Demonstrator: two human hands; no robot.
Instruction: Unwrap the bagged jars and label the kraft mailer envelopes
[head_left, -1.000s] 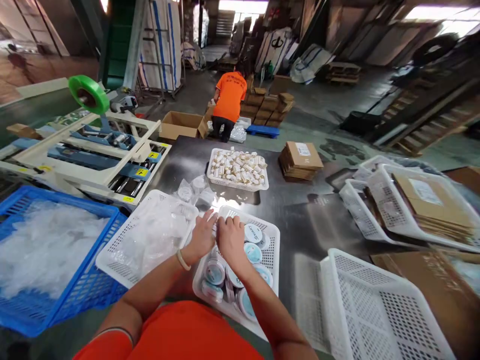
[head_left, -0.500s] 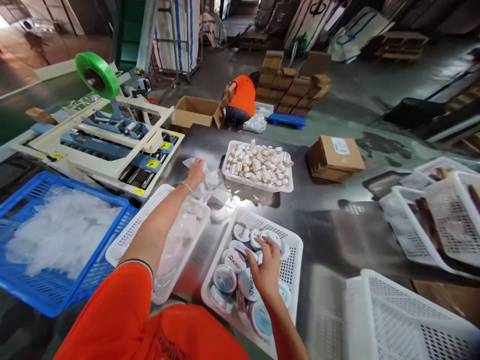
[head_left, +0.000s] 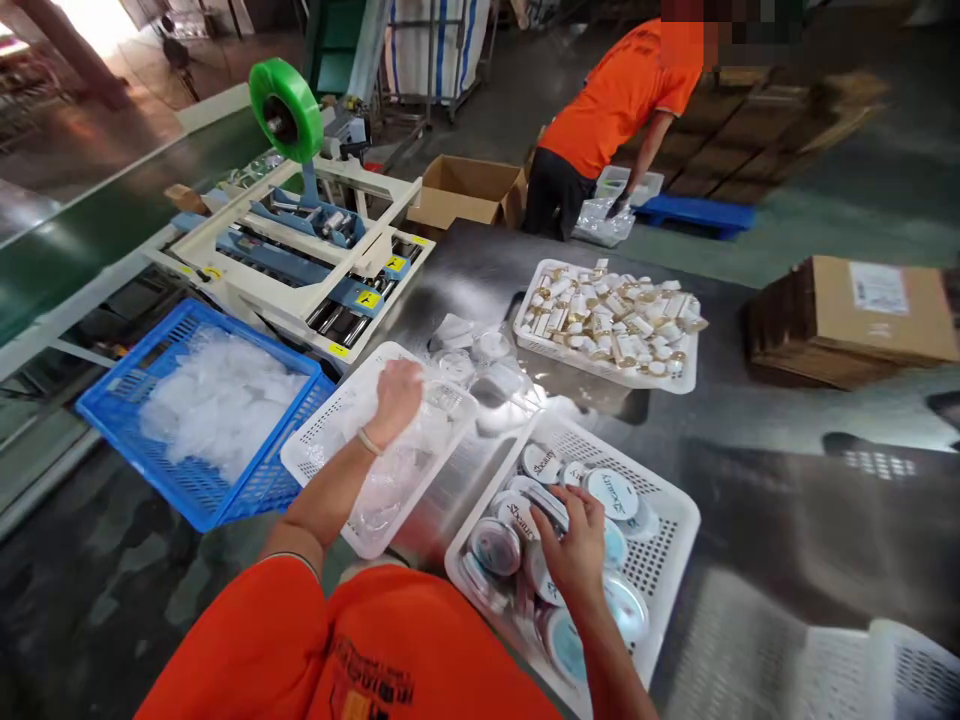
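My right hand (head_left: 581,545) reaches into a white basket (head_left: 679,530) of round, flat-lidded cosmetic jars. Its thumb and fingers close around the edge of a tilted round jar (head_left: 541,500). Other jars lie around it, among them one with a pale blue lid (head_left: 611,492) lettered "beauty". Over a second white basket (head_left: 315,452), which holds clear plastic packaging (head_left: 386,490), is my left hand (head_left: 397,398). Motion smears its fingers, so what they hold, if anything, cannot be made out. Several clear round plastic pieces (head_left: 491,350) lie on the table just beyond.
Small white-capped bottles fill a basket (head_left: 525,338) at the back. To the left are a blue crate (head_left: 199,510) of white film and a taping machine (head_left: 300,270). Flattened cartons (head_left: 840,320) stand at right. Beyond the table, a person in orange (head_left: 615,100) bends down.
My left hand has drawn back from the clear pieces to above the packaging basket. The right hand's fingers have come down onto a jar. The view has turned left, and the other person has risen somewhat.
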